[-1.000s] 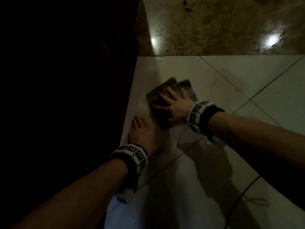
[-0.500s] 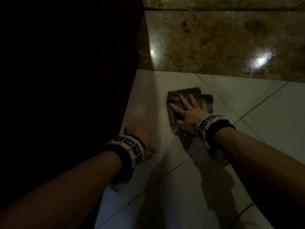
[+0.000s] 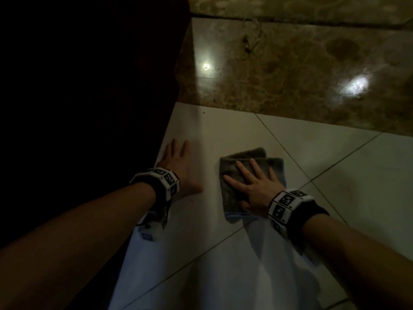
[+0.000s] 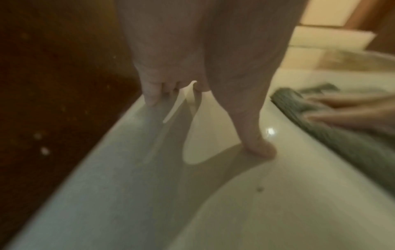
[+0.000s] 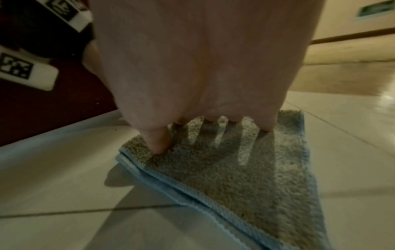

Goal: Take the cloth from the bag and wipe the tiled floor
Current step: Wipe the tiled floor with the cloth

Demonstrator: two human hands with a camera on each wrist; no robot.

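A folded grey cloth (image 3: 232,184) with a light blue hem lies flat on the white tiled floor (image 3: 312,153). My right hand (image 3: 252,182) presses down on it with fingers spread straight; the right wrist view shows the cloth (image 5: 245,177) under my right hand (image 5: 200,84), whose fingers are mostly hidden by the palm. My left hand (image 3: 178,162) rests flat on the bare tile to the left of the cloth, holding nothing. In the left wrist view my left hand (image 4: 192,76) touches the tile with fingertips and thumb, and the cloth (image 4: 333,128) lies to its right. No bag is in view.
A dark surface (image 3: 89,108) runs along the left of the tiles, close to my left hand. A glossy brown marble strip (image 3: 290,63) with light reflections borders the white tiles at the far side. White tiles extend to the right and toward me.
My right hand has slid the cloth to the right, away from the dark edge. My left hand has shifted forward along the tile, fingers now stretched flat.
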